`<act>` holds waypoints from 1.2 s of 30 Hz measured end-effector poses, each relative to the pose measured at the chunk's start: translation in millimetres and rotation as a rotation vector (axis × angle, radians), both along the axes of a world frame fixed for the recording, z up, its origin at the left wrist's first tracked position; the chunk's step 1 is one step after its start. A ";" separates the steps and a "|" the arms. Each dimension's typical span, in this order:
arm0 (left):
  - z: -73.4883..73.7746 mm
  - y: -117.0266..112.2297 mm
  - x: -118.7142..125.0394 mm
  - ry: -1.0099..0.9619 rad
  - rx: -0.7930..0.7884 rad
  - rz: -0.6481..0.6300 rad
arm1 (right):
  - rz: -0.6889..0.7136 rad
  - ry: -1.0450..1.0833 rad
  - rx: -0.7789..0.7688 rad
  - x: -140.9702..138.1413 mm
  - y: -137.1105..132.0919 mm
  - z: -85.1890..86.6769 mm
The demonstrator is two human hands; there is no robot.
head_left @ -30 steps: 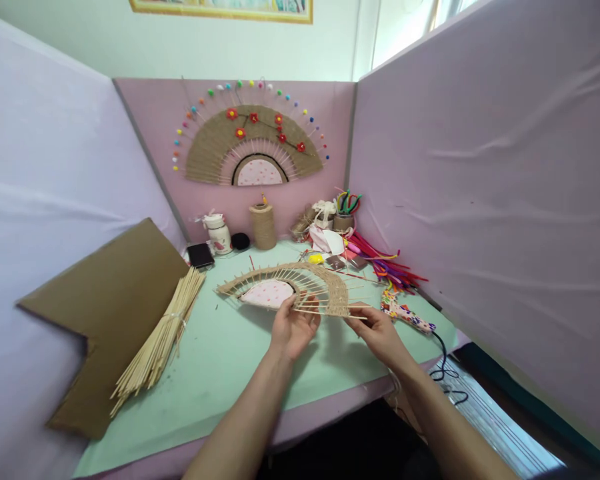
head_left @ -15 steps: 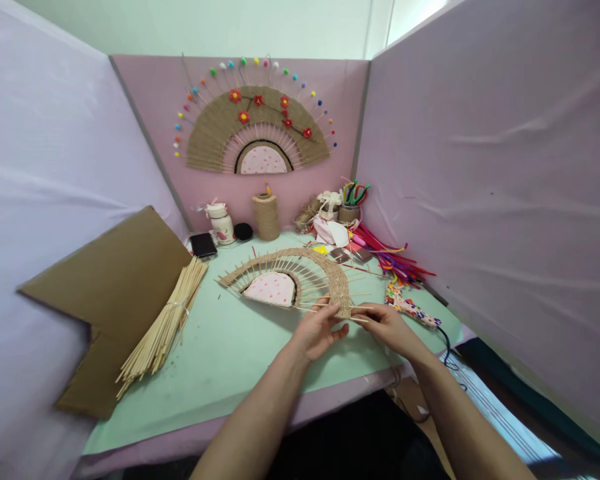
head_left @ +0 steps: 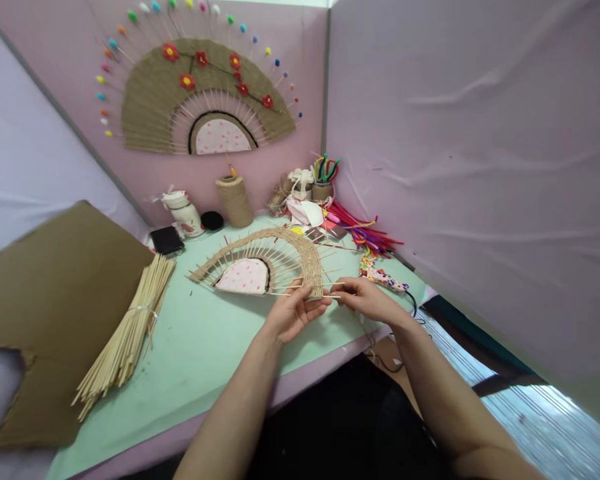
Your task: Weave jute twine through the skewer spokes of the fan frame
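Note:
A half-round fan (head_left: 310,260) of thin sticks with a woven twine band lies tilted over the table, with a pink spotted half-circle (head_left: 243,275) at its centre. My left hand (head_left: 295,312) grips the fan's near right corner, thumb on top of the woven band and fingers beneath. Just right of that corner, my right hand (head_left: 367,300) has its fingers pinched together by the projecting stick ends. What lies between those fingertips is too small to tell. A thin strand seems to hang below the right hand near the table edge.
Left lie a bundle of sticks (head_left: 130,327) and brown cardboard (head_left: 55,287). A twine spool (head_left: 235,202), a white bottle (head_left: 184,213) and colourful pipe cleaners (head_left: 365,230) stand or lie behind. A patterned glue gun (head_left: 383,275) rests at right. A finished fan (head_left: 150,107) hangs on the wall.
The camera view has turned down and to the right, so everything sits further left. My right hand has drawn slightly away from the fan's corner; my left hand keeps its hold.

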State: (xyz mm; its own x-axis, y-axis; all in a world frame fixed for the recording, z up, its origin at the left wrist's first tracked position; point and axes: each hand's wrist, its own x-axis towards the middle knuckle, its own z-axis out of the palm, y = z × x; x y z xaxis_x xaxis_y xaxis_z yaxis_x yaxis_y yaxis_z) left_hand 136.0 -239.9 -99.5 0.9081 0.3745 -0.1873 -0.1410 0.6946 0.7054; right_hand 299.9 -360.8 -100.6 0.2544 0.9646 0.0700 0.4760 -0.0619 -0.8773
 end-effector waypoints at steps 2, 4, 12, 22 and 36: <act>0.5 -0.5 0.4 -0.004 0.008 0.006 | 0.045 0.005 -0.058 -1.7 -3.0 5.7; 1.0 -0.5 1.0 0.001 0.024 0.011 | 0.080 0.013 -0.098 -4.6 -4.7 9.3; 1.4 -0.6 3.1 -0.016 0.191 0.049 | 0.282 -0.053 -0.107 -8.4 -11.3 15.6; 0.5 -0.4 5.1 0.037 0.141 0.082 | -0.560 -0.611 -0.227 66.5 -28.6 -3.8; -3.4 -0.1 2.6 0.049 0.090 0.011 | -0.429 -0.670 -0.433 90.2 -32.6 -27.5</act>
